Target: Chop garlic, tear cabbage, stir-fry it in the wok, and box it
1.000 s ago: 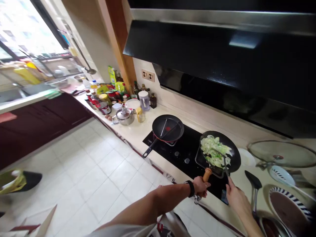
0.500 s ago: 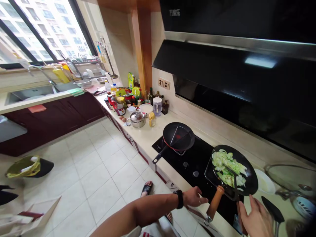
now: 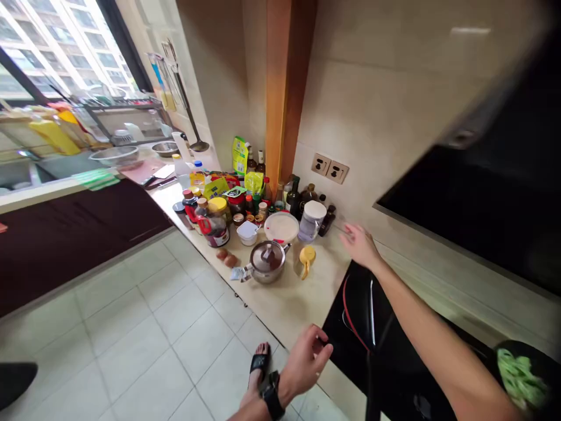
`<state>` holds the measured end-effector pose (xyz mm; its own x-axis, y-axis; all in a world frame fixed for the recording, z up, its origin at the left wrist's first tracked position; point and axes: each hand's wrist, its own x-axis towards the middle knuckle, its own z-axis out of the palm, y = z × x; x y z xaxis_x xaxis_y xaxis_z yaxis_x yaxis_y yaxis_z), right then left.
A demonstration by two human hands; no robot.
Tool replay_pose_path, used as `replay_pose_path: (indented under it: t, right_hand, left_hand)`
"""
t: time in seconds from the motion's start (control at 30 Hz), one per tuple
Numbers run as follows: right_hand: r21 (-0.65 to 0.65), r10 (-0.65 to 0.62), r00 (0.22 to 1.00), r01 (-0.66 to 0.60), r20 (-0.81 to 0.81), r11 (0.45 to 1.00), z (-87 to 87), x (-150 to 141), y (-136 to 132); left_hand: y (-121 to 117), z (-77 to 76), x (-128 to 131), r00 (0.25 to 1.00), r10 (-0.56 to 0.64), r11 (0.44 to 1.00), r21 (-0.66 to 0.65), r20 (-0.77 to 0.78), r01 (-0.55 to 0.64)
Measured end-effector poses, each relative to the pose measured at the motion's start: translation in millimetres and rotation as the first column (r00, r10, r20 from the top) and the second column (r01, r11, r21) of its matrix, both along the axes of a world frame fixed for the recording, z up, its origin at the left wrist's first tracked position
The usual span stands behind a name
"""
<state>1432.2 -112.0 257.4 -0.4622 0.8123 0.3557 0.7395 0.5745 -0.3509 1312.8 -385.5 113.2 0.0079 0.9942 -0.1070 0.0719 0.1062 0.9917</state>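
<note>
My right hand [image 3: 360,243] is stretched out over the counter beside the stove, fingers spread and a little blurred, holding nothing. It is nearest a small dark bottle [image 3: 326,219] and a clear jar with a white lid [image 3: 311,220] just to its left. My right forearm crosses above the empty black frying pan [image 3: 367,299]. My left hand [image 3: 307,355], with a black watch on the wrist, hangs by the counter's front edge, fingers loosely bent and empty. The wok of chopped cabbage [image 3: 521,374] shows only at the lower right corner.
Jars, bottles and packets crowd the back of the counter [image 3: 289,301]. In front stand a lidded steel pot [image 3: 267,262], a small yellow jug [image 3: 305,258], a white bowl [image 3: 281,227] and two eggs [image 3: 227,257]. Wall sockets [image 3: 329,168] sit above. My sandalled foot [image 3: 260,363] is on the tiled floor.
Both hands have left the wok. The right hand let go of the utensil and reached left towards the jars; the view swung left with it, and the left hand dropped to the counter edge.
</note>
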Motion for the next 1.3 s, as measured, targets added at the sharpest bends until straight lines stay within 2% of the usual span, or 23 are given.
replay_pose_path:
  t: [0.07,0.13,0.23,0.33,0.43,0.53,0.6,0.7,0.77,0.83,0.9,0.97,1.07,1.1,1.13,1.2,1.23,1.3]
  right_hand:
    - [0.015,-0.047,0.992,0.045,0.115,0.999,6.2,-67,78]
    - [0.001,-0.110,0.968,0.113,0.227,0.994,9.1,-119,142]
    - [-0.068,-0.185,0.915,0.223,0.358,0.973,12.1,-168,209]
    - [-0.164,-0.150,0.868,0.254,0.474,0.953,13.8,-193,248]
    - [-0.228,-0.083,0.847,0.234,0.525,0.945,11.4,-201,271]
    - [-0.228,-0.065,0.846,0.215,0.529,0.950,10.0,-200,282]
    - [-0.173,-0.087,0.858,0.199,0.506,0.965,15.3,-195,283]
    - [-0.035,-0.180,0.898,0.211,0.401,0.977,39.3,-186,269]
    - [0.076,-0.230,0.928,0.217,0.293,0.973,66.6,-181,246]
    - [0.207,-0.246,0.953,0.209,0.174,0.956,101.1,-179,212]
    - [0.316,-0.242,0.968,0.211,0.062,0.925,139.8,-180,169]
    - [0.361,-0.223,0.974,0.221,-0.037,0.906,178.1,-182,123]
    - [0.286,-0.197,0.971,0.229,-0.135,0.930,222.2,-182,55]
    - [0.239,-0.182,0.972,0.214,-0.151,0.947,230.6,-179,35]
    - [0.187,-0.158,0.975,0.187,-0.159,0.964,235.2,-176,15]
    - [0.070,-0.095,0.982,0.108,-0.164,0.992,232.9,-166,-23]
    - [0.005,-0.063,0.984,0.064,-0.164,0.998,226.6,-159,-43]
    - [-0.129,-0.005,0.988,-0.015,-0.151,0.992,207.4,-141,-83]
  left_hand:
    - [11,-8.7,-43,1.000,-0.002,1.000,-0.019,0.002,0.002]
    - [19,-16.0,-81,1.000,0.019,0.999,-0.040,0.011,-0.018]
    - [29,-29.3,-126,0.998,0.062,0.995,-0.074,0.027,-0.059]
    - [39,-45.5,-157,0.995,0.098,0.990,-0.109,0.035,-0.093]
    - [49,-56.9,-177,0.985,0.167,0.982,-0.100,0.033,-0.163]
    - [59,-57.3,-191,0.975,0.217,0.976,-0.048,0.046,-0.215]
    - [66,-51.1,-200,0.981,0.184,0.983,0.012,0.059,-0.185]
    - [80,-31.4,-213,0.994,0.102,0.988,0.109,0.038,-0.105]
    - [97,-9.7,-219,0.997,0.071,0.982,0.174,0.001,-0.070]
    - [123,20.1,-222,0.997,0.058,0.962,0.269,-0.059,-0.040]
    - [160,58.9,-220,0.986,0.098,0.919,0.392,-0.134,-0.038]
    - [201,105.0,-213,0.960,0.227,0.844,0.525,-0.166,-0.109]
    - [248,174.5,-200,0.892,0.434,0.689,0.684,-0.127,-0.238]
    - [254,192.6,-196,0.875,0.468,0.654,0.713,-0.120,-0.252]
    - [254,205.9,-193,0.871,0.474,0.642,0.728,-0.132,-0.239]
    - [235,215.1,-188,0.885,0.421,0.681,0.714,-0.197,-0.164]
    - [217,210.9,-185,0.895,0.378,0.718,0.685,-0.237,-0.121]
    - [169,188.6,-176,0.904,0.303,0.792,0.607,-0.302,-0.063]
